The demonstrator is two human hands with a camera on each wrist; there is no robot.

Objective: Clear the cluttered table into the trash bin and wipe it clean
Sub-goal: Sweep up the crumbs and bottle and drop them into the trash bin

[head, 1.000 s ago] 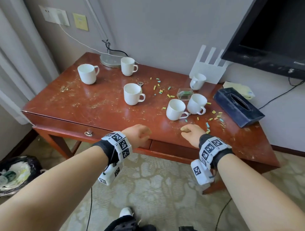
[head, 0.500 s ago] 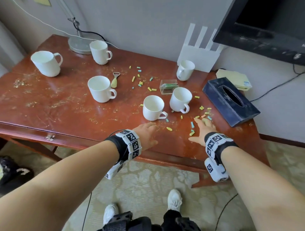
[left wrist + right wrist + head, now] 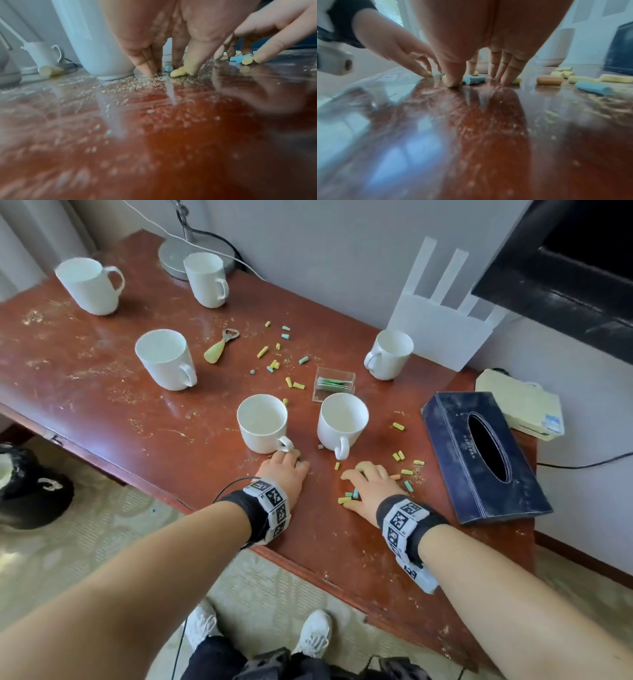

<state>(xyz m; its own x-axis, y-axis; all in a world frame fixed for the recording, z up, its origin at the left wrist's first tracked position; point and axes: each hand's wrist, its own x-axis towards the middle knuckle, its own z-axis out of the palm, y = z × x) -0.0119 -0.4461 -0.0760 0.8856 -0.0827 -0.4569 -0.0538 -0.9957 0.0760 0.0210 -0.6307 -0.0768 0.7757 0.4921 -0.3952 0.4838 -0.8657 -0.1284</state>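
A person's two hands work among coloured scraps near the front edge of a crumb-strewn wooden table. The left hand rests fingertips-down, fingers nearly straight, touching a yellow scrap just in front of a white cup. The right hand, fingers spread and lightly bent, presses down on blue and yellow scraps; whether it grips any cannot be told. More scraps lie between it and a dark tissue box towards the table's right edge. A black-lined trash bin stands on the floor off the front left.
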